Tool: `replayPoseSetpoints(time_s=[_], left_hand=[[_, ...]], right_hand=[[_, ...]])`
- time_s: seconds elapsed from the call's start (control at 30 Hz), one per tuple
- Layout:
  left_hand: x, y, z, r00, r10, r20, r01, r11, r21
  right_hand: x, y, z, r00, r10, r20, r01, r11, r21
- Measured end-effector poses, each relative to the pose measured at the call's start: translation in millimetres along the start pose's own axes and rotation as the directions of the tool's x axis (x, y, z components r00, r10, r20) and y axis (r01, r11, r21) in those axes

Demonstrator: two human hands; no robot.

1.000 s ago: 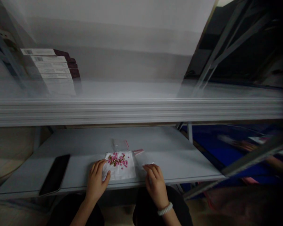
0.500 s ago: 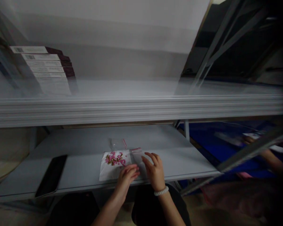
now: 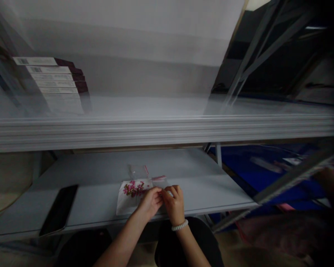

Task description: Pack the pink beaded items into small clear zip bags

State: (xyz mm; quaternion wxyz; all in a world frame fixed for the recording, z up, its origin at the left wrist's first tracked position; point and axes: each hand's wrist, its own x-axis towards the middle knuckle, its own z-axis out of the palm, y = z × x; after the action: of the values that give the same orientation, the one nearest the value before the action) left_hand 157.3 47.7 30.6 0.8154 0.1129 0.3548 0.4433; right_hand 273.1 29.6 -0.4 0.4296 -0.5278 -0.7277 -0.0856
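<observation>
The left hand (image 3: 151, 203) and right hand (image 3: 174, 204) are touching at the fingertips.
Both are curving half-closed; what they're gripping, I can't tell. Beside the left, pink and brown pieces (image 3: 133, 188) are lying on a white sheet (image 3: 125, 206), a clear bag (image 3: 138, 171) resting beyond.

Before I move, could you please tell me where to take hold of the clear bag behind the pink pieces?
I'd pinch the clear bag by its pink-striped edge, coming from the right: it appears to lie flat, that edge faces right, and its near side sits close to the white sheet.
</observation>
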Motion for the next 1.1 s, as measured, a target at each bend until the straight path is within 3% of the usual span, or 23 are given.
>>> replayPoseSetpoints(time_s=[0.2, 0.43, 0.53, 0.67, 0.73, 0.8, 0.9, 1.0, 1.1], left_hand=[[-14.6, 0.7, -1.9, 0.994, -0.105, -0.02, 0.104, 0.993, -0.058], [-24.9, 1.7, -8.5, 0.992, -0.08, -0.103, 0.076, 0.996, -0.042], [-26.5, 3.8, -5.5, 0.993, -0.044, -0.11, 0.042, 0.999, -0.023], [-30.8, 4.7, 2.4, 0.977, 0.209, -0.053, -0.206, 0.977, 0.049], [-34.0, 3.8, 4.6, 0.959, 0.283, 0.004, -0.283, 0.959, 0.02], [-37.5, 2.0, 1.8, 0.951, 0.306, 0.05, -0.304, 0.952, -0.041], [-44.5, -0.2, -17.0, 0.939, 0.345, -0.001, -0.344, 0.938, -0.038], [-56.7, 2.6, -50.4, 0.895, 0.414, -0.166, -0.401, 0.91, 0.107], [-74.8, 12.5, -83.0, 0.911, 0.383, -0.155, -0.314, 0.886, 0.341]], right_hand=[[9.9, 21.2, -2.3, 0.994, 0.084, 0.07, -0.091, 0.991, 0.096], [28.0, 33.7, -0.3, 0.982, 0.105, 0.157, -0.136, 0.97, 0.204], [38.7, 34.5, -8.1, 0.988, 0.146, 0.056, -0.154, 0.97, 0.187], [44.9, 10.4, -24.6, 0.967, 0.146, -0.207, -0.126, 0.986, 0.108], [39.5, -14.8, -28.8, 0.977, 0.085, -0.197, -0.058, 0.988, 0.142], [29.2, -43.6, -28.1, 0.994, 0.011, -0.108, 0.015, 0.972, 0.234], [12.2, -79.6, -23.4, 0.994, -0.068, 0.088, 0.029, 0.923, 0.384], [2.4, -95.0, -20.7, 0.967, -0.091, 0.239, -0.048, 0.855, 0.516], [1.6, -91.5, -16.4, 0.957, 0.164, 0.238, -0.275, 0.772, 0.573]])
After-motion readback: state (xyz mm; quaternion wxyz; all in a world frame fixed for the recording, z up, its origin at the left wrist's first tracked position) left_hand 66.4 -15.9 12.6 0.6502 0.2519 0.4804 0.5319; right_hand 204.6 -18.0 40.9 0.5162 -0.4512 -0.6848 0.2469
